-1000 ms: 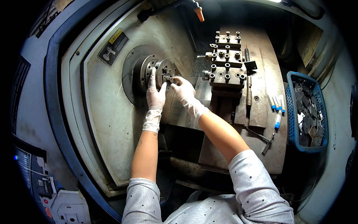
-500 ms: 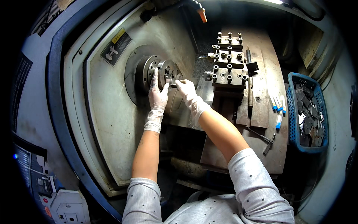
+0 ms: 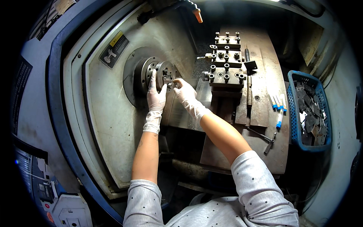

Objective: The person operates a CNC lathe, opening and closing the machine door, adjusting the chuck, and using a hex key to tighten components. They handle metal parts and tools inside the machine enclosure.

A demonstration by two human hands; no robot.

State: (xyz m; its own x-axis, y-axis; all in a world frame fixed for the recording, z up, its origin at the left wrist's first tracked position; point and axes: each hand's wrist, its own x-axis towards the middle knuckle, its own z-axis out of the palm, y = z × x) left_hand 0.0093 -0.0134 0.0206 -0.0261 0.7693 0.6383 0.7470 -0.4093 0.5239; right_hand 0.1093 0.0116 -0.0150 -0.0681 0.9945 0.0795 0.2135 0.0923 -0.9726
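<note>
A round steel chuck (image 3: 165, 70) with bolts and a small fixture is mounted on the spindle plate of a lathe. My left hand (image 3: 156, 99), in a thin white glove, grips the chuck's lower left side, index finger extended up along it and thumb by the front. My right hand (image 3: 184, 94), gloved too, has its fingers pinched at a small metal piece (image 3: 170, 84) low on the chuck's face. The piece is partly hidden by fingers, and I cannot tell whether it is separate from the fixture.
Three bolted tool holders (image 3: 221, 77) stand on the slide right of the chuck, with rods, blue-capped tubes (image 3: 279, 120) and a T-handle wrench (image 3: 270, 140) beside them. A blue basket (image 3: 291, 113) of metal plates sits far right. An orange-tipped coolant nozzle (image 3: 197, 15) hangs above.
My right hand has shifted slightly at the chuck's face, drawing outward and then back in. My left hand stays on the chuck. The view has moved slightly.
</note>
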